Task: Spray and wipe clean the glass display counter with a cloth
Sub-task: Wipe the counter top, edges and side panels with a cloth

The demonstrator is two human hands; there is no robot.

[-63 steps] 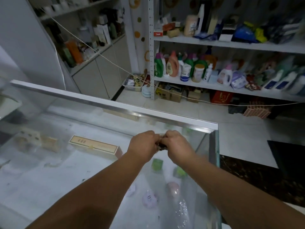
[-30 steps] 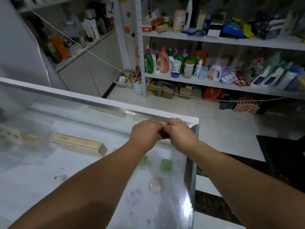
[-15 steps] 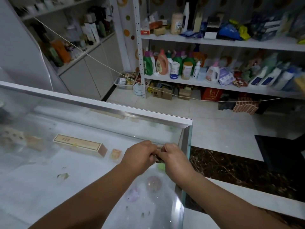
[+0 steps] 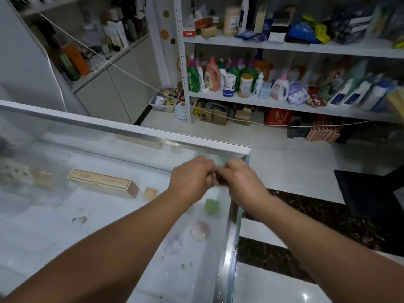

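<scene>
The glass display counter (image 4: 135, 131) fills the lower left, with a metal rim along its far edge and a glass right edge. Both my hands sit together on its top near the far right corner. My left hand (image 4: 191, 179) and my right hand (image 4: 239, 180) have curled fingers that meet around a small dark cloth (image 4: 218, 182), mostly hidden between them. The cloth lies against the glass. No spray bottle is in view.
Inside the counter lie a long tan box (image 4: 102, 182), small packets and round soaps (image 4: 200, 230). Beyond it stand white shelves (image 4: 284, 48) with detergent bottles. A string (image 4: 135, 78) crosses the aisle. A dark chair (image 4: 371, 193) stands at right on the tiled floor.
Both hands slid the cloth back toward me along the right part of the glass, then out again toward the far corner. The camera view shifted slightly with them.
</scene>
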